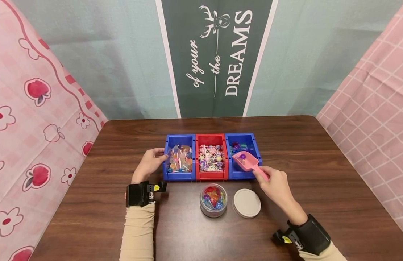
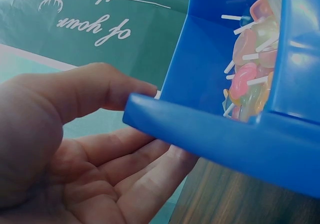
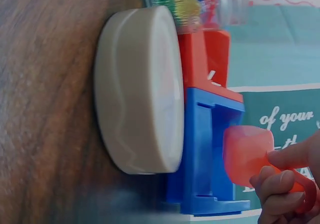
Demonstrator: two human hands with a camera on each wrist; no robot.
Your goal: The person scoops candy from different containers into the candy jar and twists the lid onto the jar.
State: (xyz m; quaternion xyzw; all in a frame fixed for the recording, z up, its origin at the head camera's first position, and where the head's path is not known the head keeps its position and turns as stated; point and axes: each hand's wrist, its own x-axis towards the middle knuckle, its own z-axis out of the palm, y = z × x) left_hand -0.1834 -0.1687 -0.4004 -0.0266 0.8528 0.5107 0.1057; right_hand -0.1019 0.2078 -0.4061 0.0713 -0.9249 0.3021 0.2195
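Observation:
My left hand (image 1: 149, 163) grips the outer side wall of the left blue bin (image 1: 179, 176), thumb on one side and fingers on the other. That bin holds small translucent lollipop-shaped pieces (image 2: 245, 79) with white sticks. My right hand (image 1: 277, 185) holds a pink scoop (image 1: 252, 164) by its handle, over the right blue bin (image 1: 243, 175). A purple bead-like piece (image 1: 242, 156) lies in the scoop's bowl. Blue, teal and purple pieces (image 1: 238, 146) lie toward the back of the right bin.
Between the blue bins stands a red bin (image 1: 212, 176) of swirl lollipop pieces. In front are a clear jar (image 1: 212, 213) filled with colourful pieces and, to its right, a round off-white lid (image 1: 247, 203). All stand on a dark wooden table (image 1: 97, 217), with cloth hanging behind.

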